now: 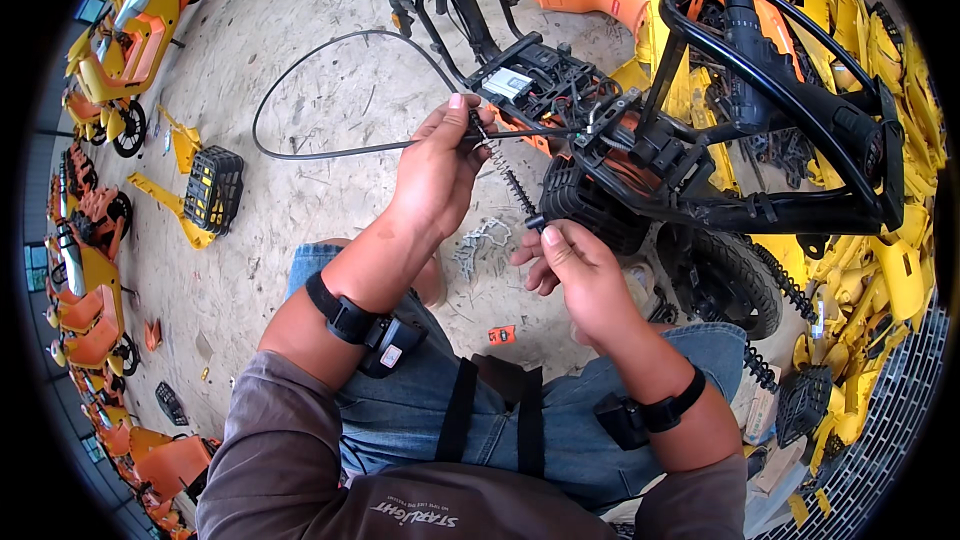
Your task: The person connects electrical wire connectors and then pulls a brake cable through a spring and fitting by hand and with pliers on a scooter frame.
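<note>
My left hand [442, 155] is closed on the upper end of a long, thin spring part [509, 178], silver above and dark below, where a black cable [330, 152] runs past. That cable loops out to the left across the floor. Between thumb and fingers of my right hand [568, 260] is the small black cylindrical end [536, 222] of the same spring part. Just beyond both hands is a black scooter frame [800, 90] with an electronics bay [530, 80]. A black crate [590, 205] and a wheel [715, 280] sit beside its lower part.
Yellow and orange scooters [130, 40] line the left. Yellow panels and a black basket [212, 190] lie on the floor [200, 310]. A heap of yellow body parts [900, 270] fills the right side. Loose springs [785, 280], pale scraps [480, 240] and an orange piece [502, 334] lie nearby.
</note>
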Demonstrator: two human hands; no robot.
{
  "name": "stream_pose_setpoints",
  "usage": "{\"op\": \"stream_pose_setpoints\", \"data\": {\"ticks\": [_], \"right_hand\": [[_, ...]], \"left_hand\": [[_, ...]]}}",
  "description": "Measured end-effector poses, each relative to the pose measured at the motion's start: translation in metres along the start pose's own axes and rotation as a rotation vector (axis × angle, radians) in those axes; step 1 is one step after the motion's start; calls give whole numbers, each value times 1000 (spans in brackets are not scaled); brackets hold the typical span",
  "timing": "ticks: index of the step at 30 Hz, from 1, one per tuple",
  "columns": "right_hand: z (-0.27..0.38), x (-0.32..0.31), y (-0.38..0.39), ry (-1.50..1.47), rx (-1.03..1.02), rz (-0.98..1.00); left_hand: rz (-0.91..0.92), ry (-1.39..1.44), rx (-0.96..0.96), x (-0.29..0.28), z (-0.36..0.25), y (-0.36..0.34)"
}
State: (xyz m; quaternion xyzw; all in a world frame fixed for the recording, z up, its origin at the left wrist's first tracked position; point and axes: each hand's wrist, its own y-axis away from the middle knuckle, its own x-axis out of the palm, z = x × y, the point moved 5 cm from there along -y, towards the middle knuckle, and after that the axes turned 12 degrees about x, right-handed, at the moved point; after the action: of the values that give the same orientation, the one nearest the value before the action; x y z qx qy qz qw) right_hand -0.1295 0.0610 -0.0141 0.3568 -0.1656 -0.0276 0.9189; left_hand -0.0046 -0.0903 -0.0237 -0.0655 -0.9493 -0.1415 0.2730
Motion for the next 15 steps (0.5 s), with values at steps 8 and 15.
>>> {"op": "stream_pose_setpoints", "data": {"ticks": [8, 15], "right_hand": [[5, 0, 3, 70, -70, -93], [-4, -1, -1, 109, -29, -34]], "left_hand": [[16, -5, -3, 2, 0, 0], [24, -12, -8, 2, 2, -1]]}}
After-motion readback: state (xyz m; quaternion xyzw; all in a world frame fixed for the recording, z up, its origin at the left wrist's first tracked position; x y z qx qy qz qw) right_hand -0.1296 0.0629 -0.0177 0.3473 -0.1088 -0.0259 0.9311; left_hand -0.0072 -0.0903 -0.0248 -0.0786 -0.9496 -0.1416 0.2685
